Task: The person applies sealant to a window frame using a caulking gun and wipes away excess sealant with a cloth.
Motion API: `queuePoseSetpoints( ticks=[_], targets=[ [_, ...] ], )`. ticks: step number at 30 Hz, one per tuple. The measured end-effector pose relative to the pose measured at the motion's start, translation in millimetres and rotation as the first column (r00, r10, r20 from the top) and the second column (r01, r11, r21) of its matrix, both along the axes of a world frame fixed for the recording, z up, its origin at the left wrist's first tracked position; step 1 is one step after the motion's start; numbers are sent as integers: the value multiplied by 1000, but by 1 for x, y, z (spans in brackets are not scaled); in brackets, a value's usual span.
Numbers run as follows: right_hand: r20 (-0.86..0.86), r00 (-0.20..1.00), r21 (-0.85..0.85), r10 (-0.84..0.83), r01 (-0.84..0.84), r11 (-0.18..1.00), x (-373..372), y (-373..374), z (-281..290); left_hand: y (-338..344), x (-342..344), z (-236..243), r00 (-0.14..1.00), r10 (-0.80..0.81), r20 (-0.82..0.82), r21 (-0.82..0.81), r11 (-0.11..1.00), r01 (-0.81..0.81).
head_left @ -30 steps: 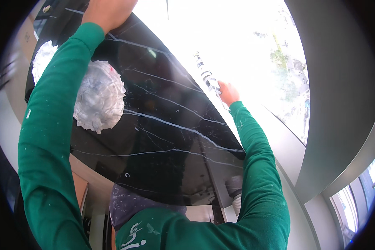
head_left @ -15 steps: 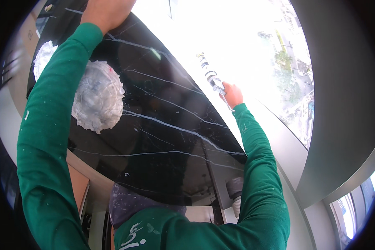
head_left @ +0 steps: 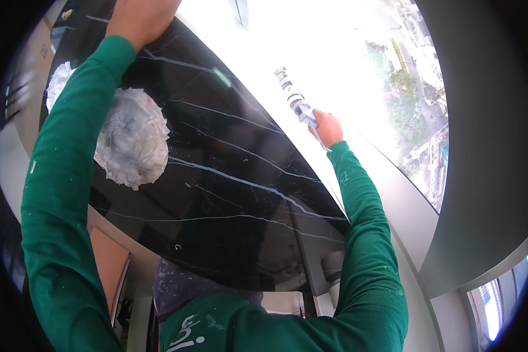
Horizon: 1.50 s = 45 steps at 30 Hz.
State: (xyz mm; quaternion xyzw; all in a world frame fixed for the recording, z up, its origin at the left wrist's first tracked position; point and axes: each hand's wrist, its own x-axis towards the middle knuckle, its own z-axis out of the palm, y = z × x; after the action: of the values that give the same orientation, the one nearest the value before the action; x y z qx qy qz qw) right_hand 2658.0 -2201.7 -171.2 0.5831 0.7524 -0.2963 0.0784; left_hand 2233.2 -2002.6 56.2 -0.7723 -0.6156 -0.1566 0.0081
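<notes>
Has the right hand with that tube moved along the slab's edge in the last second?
Barely: the right hand with the tube has crept slightly down the black slab edge, nearer the person.

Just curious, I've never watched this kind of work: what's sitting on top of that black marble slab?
On the black marble slab lie two crumpled whitish patches. The left hand presses its far edge. What the patches cover cannot be seen.

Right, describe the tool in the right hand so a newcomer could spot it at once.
Start at the big glossy black marble slab with white veins and follow its bright edge beside the sunlit window. There the right hand grips a slim caulking gun with a pale tube, pointing up along the edge. It is the only long, narrow tool; the crumpled white clumps lie far left.
</notes>
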Motion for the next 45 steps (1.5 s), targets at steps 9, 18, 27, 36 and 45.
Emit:
queuePoseSetpoints(
  ticks=[9,18,27,36,45],
  targets=[
    [34,999,-7,17,-17,1000,12,-12,4,-2,1,0,1000,19,-14,-8,1000,-19],
    [17,1000,-1,22,-22,1000,-1,2,3,-4,0,0,1000,15,-18,-6,1000,-15],
    [44,998,-14,39,-39,999,-2,1,1,-4,0,2,1000,-1,-9,-16,1000,1],
    [53,998,-31,29,-27,999,25,-22,10,-3,2,3,1000,5,-28,-19,1000,-6],
    [30,997,13,75,-75,997,28,-23,9,-1,5,5,1000,17,16,-39,999,-16]
  ],
)
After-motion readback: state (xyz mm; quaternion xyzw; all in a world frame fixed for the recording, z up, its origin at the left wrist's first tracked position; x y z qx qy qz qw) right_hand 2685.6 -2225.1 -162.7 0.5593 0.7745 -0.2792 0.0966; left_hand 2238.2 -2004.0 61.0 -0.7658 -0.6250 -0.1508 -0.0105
